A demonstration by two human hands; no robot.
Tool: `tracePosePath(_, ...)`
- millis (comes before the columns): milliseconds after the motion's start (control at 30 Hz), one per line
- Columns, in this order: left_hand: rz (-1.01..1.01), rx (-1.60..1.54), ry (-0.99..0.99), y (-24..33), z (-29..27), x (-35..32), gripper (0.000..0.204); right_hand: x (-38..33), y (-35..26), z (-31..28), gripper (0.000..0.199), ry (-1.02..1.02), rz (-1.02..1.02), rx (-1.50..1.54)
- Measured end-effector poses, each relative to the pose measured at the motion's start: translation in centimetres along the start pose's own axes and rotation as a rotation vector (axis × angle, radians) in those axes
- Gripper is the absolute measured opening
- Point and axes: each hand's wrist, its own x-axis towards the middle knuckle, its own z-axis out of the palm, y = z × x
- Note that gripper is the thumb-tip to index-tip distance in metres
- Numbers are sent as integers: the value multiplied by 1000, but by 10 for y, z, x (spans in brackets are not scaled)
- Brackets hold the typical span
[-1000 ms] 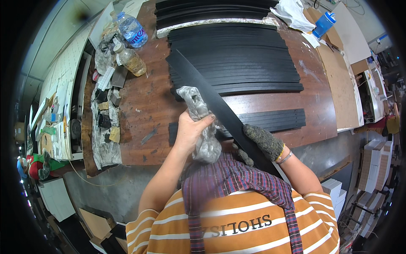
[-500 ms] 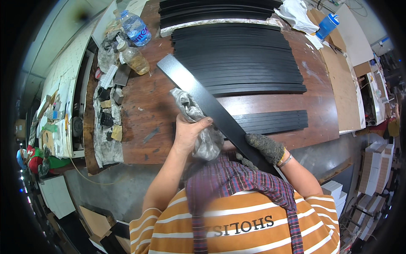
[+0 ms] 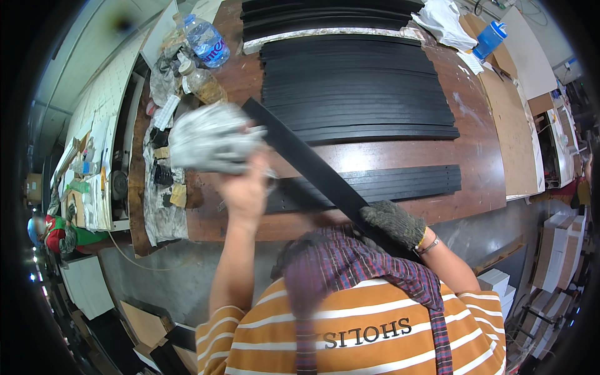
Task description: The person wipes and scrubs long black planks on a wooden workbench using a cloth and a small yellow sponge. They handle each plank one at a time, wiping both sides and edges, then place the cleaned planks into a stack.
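Note:
My right hand [image 3: 395,224], in a dark grey knit glove, grips the near end of a long black strip [image 3: 307,161]. The strip slants up and to the left above the table, its far end free. In my bare left hand [image 3: 242,192] is a grey-white rag [image 3: 215,140], bunched and smeared by motion, just left of the strip's far end. A few black strips [image 3: 406,183] lie side by side on the table under the held one. Beyond them spreads a wide row of similar strips [image 3: 359,87].
The brown wooden table [image 3: 478,162] also bears another stack of black strips [image 3: 331,15] at the back. To the left stand a clear water bottle [image 3: 207,40] and a jar of yellowish liquid [image 3: 203,84], beside stained cloth [image 3: 165,219] and small blocks. A blue bottle [image 3: 489,40] stands back right.
My left hand has swung the rag off the strip, up and to the left. The strip has turned, so its broad shiny face no longer shows. My right hand keeps its grip.

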Motion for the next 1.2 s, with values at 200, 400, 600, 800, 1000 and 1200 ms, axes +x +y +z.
tracePosePath(200, 874, 684, -1024, -11, 46, -21, 22, -4, -31, 11, 42, 96, -201, -530)
tracePosePath(400, 605, 963, -729, -32, 16, 52, 45, -4, -55, 16, 46, 67, 119, 26)
tracePosePath(600, 887, 600, -926, -48, 52, -27, 20, 1, -42, 25, 29, 159, -51, 82)
tracePosePath(800, 779, 1013, -651, -91, -19, 103, 16, -5, -49, 19, 44, 63, 61, -93)
tracePosePath(1000, 826, 879, -962, -40, 42, 5, 17, 5, -55, 16, 55, 79, 120, 140)
tracePosePath(1200, 734, 882, -683, -70, -17, 106, 19, -2, -45, 8, 59, -4, 390, 180)
